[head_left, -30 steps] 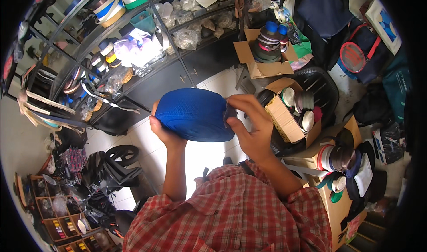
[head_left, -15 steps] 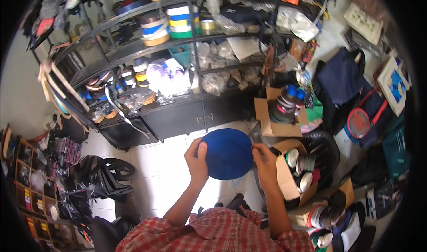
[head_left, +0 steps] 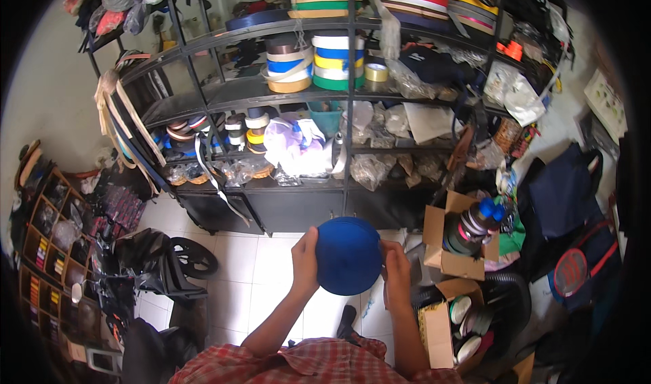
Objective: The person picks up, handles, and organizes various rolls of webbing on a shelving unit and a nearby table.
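A flat, round blue roll (head_left: 348, 256), which looks like wound webbing, is held up before my body with its broad face toward me. My left hand (head_left: 306, 256) grips its left edge, the thumb along the near rim and the fingers mostly hidden behind. At the opposite edge my right hand (head_left: 396, 267) is closed on the rim, with its fingers bent and partly out of sight. Beyond the roll stands a black shelf unit; similar rolls in blue, yellow, white and green (head_left: 338, 62) are stacked on one of its shelves.
An open carton (head_left: 434, 235) with large spools stands to the right, and another box of spools (head_left: 436, 330) sits nearer on a black chair (head_left: 519, 302). A motorcycle (head_left: 146, 265) is parked at left. Dark low cabinets (head_left: 291, 211) line the shelf's foot.
The view has tilted up and shifted left, so more of the upper shelves shows. The blue roll stays in both hands and appears slightly smaller. My foot now shows on the floor.
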Demonstrator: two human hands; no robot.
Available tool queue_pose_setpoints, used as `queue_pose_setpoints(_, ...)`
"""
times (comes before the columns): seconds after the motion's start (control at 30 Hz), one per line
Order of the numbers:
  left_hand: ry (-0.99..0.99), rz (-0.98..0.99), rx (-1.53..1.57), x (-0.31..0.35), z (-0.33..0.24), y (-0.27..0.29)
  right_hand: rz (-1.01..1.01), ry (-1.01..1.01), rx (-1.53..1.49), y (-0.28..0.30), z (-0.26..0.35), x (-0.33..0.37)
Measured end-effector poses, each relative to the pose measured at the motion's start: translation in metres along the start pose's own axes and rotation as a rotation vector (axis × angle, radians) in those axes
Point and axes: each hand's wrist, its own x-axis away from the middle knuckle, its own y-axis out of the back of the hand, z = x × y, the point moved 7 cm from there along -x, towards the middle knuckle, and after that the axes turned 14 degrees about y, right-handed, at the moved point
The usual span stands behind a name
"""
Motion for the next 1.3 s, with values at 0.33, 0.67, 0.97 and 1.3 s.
queue_pose_setpoints(0.33, -0.045, 0.192, -0.081, -0.074, -0.054, -0.023, -0.088, -0.125, -0.034, -0.018, -0.068, -0.128)
queue_pose_setpoints(0.67, -0.107, 0.08, -0.002, -0.148, -0.08, 0.041, 0.122, -0.205, 0.02, -0.086, -0.129, -0.193)
queue_pose_setpoints(0.97, -0.043, 0.221, 0.044, -0.237, -0.145, 0.092, -0.01, -0.242, -0.104, -0.166, -0.192, -0.258)
queue_pose_setpoints(1.3, -0.385, 0.389, 0.002, -0.325, -0.292, 0.146, 0.252, -0.204, -0.229, -0.315, -0.205, -0.325)
